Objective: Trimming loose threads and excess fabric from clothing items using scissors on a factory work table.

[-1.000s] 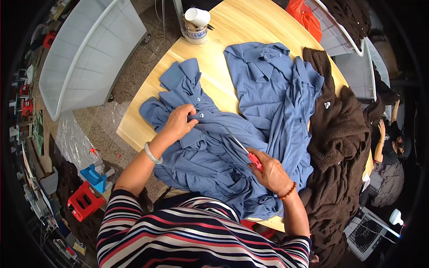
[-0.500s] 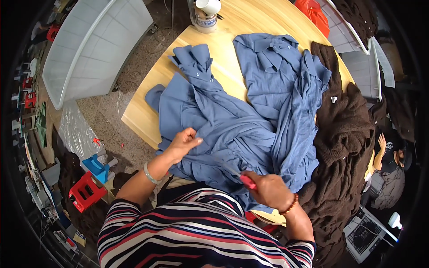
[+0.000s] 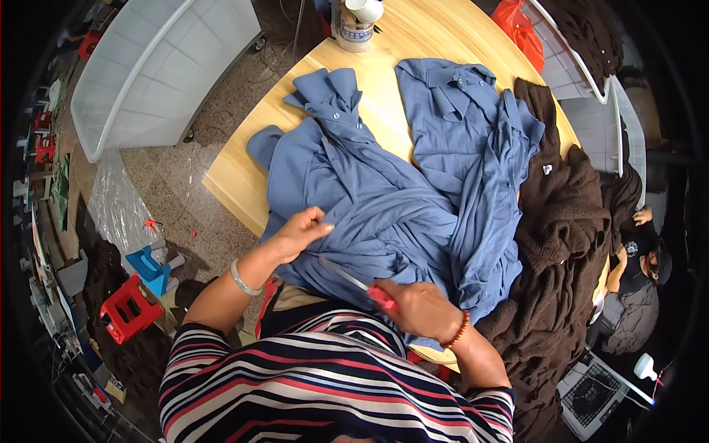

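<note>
Spread and bunched across the table lies a blue-grey garment with small buttons. A second garment in the same cloth, with a shirt collar, lies to its right. Over the near left part of the cloth, my left hand is closed, thumb and fingertips together; whatever they pinch is too small to make out. My right hand is wrapped round the pinkish-red handle of a slim tool. Its thin metal shaft points up and left over the cloth towards my left hand, apart from it. The tool's exact kind is unclear.
Dark brown knitwear is heaped along the table's right edge. A cup stands in a jar at the far edge of the wooden table. At left are a white-panelled cart and a red stool. Another person is at right.
My right hand has moved left with the red-handled tool, bringing its shaft nearer my left hand. My left hand stays pinched over the cloth. The whole view has shifted slightly.
</note>
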A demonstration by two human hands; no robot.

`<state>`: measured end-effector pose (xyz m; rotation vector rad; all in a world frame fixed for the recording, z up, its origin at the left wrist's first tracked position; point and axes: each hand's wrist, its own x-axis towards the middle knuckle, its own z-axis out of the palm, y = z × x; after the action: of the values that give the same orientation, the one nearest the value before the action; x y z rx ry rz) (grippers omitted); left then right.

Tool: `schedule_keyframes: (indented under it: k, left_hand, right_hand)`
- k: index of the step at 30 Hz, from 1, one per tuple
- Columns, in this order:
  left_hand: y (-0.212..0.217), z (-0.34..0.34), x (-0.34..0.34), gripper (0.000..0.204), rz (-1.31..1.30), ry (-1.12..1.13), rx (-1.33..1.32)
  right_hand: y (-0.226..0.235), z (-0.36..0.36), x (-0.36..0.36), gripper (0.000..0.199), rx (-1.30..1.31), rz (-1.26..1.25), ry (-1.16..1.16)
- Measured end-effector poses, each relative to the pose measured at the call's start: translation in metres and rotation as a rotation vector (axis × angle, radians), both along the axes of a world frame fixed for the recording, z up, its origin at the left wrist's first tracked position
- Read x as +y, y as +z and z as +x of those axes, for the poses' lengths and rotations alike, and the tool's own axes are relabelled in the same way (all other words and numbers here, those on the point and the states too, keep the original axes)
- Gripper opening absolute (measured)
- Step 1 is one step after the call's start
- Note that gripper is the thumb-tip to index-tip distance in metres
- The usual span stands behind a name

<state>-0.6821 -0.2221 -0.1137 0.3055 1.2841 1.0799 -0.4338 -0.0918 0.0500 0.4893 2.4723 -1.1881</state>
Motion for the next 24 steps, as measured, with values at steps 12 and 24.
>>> schedule_keyframes:
  k: [12,24]
  left_hand:
    - [0.002,0.019,0.103,0.024,-0.020,0.373,-0.210]
    - [-0.031,0.028,0.083,0.007,0.028,0.423,-0.288]
  right_hand:
    - [0.009,0.001,0.034,0.040,-0.045,0.122,-0.228]
    - [-0.042,-0.078,0.085,0.038,-0.141,0.199,-0.141]
